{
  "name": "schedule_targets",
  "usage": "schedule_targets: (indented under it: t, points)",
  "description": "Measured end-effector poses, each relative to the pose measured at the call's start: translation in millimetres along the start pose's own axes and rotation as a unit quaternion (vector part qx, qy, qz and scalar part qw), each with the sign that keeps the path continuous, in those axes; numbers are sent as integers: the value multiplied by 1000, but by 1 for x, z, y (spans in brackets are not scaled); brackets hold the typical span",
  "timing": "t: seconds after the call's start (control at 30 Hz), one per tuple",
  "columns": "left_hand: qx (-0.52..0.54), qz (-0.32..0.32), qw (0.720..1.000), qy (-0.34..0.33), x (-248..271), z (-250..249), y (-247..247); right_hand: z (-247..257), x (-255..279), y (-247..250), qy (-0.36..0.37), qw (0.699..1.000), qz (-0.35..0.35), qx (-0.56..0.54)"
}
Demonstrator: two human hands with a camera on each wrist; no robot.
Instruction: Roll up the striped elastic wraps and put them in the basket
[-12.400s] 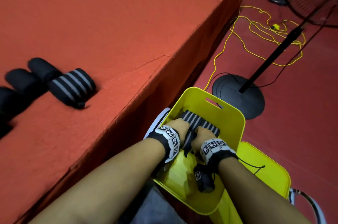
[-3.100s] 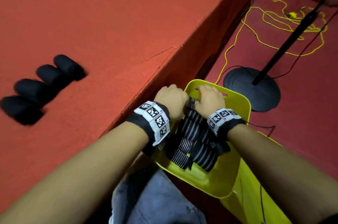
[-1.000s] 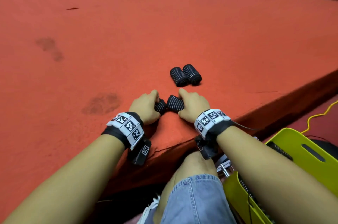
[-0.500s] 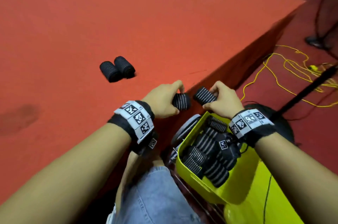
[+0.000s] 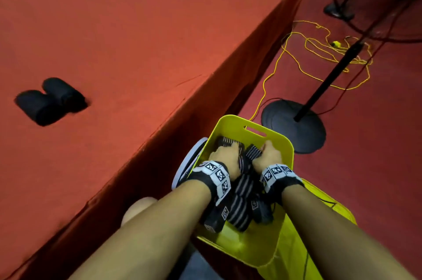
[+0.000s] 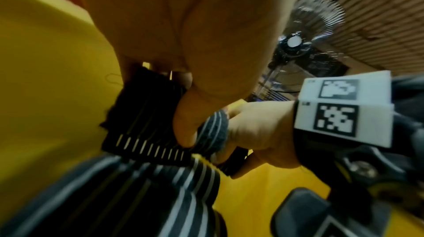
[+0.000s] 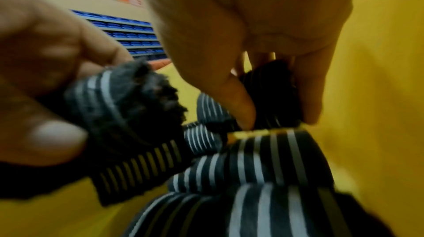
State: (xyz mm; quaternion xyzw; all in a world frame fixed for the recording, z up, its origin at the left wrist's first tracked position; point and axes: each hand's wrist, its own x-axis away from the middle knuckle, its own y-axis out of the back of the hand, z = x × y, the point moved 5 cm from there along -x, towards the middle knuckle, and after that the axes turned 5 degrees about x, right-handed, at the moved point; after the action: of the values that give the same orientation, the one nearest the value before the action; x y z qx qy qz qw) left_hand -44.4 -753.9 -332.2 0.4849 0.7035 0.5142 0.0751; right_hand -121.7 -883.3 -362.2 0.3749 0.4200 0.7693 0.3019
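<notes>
Both hands are down inside the yellow basket (image 5: 269, 135). My left hand (image 5: 229, 150) grips a rolled black wrap with thin pale stripes (image 6: 146, 128) near the basket's far left wall. Beside it, my right hand (image 5: 266, 150) holds another striped roll (image 5: 252, 151) between thumb and fingers; the right wrist view shows that roll (image 7: 273, 92) close to the yellow wall (image 7: 378, 77). Several striped rolls (image 5: 242, 209) lie packed below the wrists. Two more dark rolls (image 5: 51, 100) sit together on the red platform at the left.
The red platform (image 5: 137, 28) has its edge running diagonally just left of the basket. On the floor to the right are a black stand with a round base (image 5: 294, 125), a tangled yellow cord (image 5: 319, 51) and a fan. My knee (image 5: 137, 209) shows beside the basket.
Half a second ago each hand held a roll above the platform edge; both hands have since dropped into the basket with their rolls. The head view has swung right and down.
</notes>
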Motion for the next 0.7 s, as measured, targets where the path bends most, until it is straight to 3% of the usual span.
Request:
schedule_targets:
  t: [0.17,0.37,0.53,0.7]
  points:
    - [-72,-74,995,5,-23,16,-26,-4,-15,-10,16,998,-59,11]
    - [-119,-102,987,-31,-35,28,-49,-8,-12,-31,26,992,-61,106]
    - [-132,-137,981,-44,-31,30,-50,-9,-10,-33,30,977,-122,172]
    - [-87,-93,991,-39,-29,26,-48,-7,-8,-36,64,988,-110,83]
